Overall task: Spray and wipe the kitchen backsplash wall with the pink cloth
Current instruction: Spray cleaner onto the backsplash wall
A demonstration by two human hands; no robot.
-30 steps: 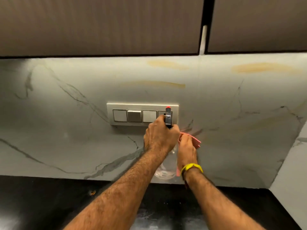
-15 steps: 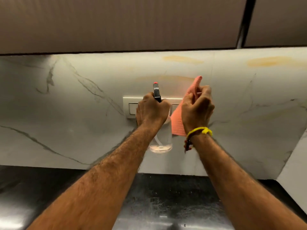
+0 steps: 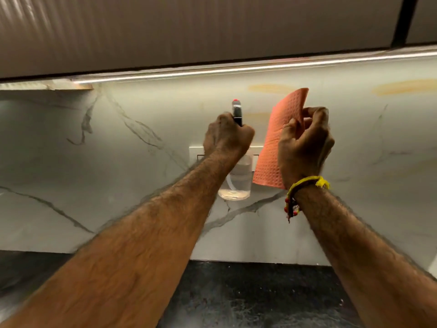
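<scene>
- Now the pink waffle-textured cloth (image 3: 275,143) hangs upright just before the wall, pinched at its right edge by the right hand (image 3: 305,147), whose fingers are curled closed on it; a second ago it was bunched low beside the switch plate, so it has been raised and opened out.
- Beside it, the left hand (image 3: 225,138) is wrapped tight round the neck of the clear plastic spray bottle with a black, red-tipped nozzle (image 3: 237,171), which has also climbed, its tip now above the white switch plate (image 3: 195,151).
- Both hands have risen toward the upper part of the grey-veined marble backsplash (image 3: 118,162), where yellowish smears (image 3: 402,87) sit under the lit cabinet edge; I judge spraying there comes next, wiping not yet begun.
- Count: one cloth, one bottle, two hands, one switch plate, one yellow thread wristband (image 3: 307,182), about three smears, one black countertop (image 3: 248,297).
</scene>
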